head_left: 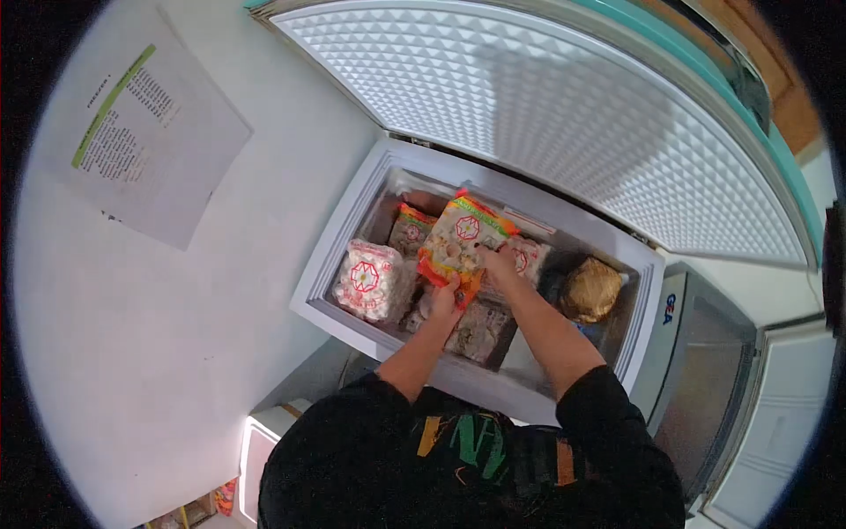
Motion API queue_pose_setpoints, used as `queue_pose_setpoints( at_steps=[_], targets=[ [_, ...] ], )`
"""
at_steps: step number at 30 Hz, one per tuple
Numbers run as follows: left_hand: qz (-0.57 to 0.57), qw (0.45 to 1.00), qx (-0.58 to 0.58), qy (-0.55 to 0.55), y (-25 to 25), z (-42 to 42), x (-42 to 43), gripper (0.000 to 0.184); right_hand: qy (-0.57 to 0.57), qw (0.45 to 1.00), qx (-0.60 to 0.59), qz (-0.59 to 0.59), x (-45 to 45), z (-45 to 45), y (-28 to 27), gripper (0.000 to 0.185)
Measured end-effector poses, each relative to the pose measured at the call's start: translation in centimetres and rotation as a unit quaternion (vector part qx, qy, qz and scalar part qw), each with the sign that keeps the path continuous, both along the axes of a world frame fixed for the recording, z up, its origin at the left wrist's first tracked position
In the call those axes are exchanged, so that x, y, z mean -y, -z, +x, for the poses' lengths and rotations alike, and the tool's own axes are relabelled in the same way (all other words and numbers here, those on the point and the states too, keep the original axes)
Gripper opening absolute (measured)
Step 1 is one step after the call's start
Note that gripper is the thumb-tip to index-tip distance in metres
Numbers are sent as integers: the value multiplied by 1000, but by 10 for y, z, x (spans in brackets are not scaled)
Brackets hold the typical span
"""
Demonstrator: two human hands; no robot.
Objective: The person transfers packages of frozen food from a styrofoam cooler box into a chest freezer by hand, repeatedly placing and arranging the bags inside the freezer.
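A clear plastic food bag (465, 227) with orange ends and a red emblem is held up over the open chest freezer (352, 198). Pale rounded pieces show through its film. At the bag's lower edge, my left hand (445, 300) is closed on the orange end. My right hand (499, 266) grips its right side, with the fingers partly hidden. Behind it to the left lies a similar orange bag (411, 231). A white bag with a red emblem (368, 278) stands in the left corner, and another red-printed bag (529, 257) is partly covered by my right hand.
Frosty bags (480, 331) lie low in the freezer. A gold-brown wrapped bundle (591, 289) sits at the right end. The raised lid (546, 97) stands along the back. A printed list (163, 141) hangs on the left wall; a second appliance (705, 353) adjoins on the right.
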State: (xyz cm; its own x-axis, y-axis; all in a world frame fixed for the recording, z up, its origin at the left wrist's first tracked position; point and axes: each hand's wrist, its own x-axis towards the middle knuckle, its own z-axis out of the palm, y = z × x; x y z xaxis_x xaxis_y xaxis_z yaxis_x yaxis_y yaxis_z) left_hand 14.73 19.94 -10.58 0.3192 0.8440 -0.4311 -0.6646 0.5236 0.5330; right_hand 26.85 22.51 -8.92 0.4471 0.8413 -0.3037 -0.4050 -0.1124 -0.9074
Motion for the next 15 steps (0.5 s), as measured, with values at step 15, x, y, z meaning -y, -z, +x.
queue_pose_setpoints(
  at_steps=[15],
  targets=[
    [-91,990,-25,-108,126,-7,-73,43,-173,949,-14,-262,6,3,49,34]
  ],
)
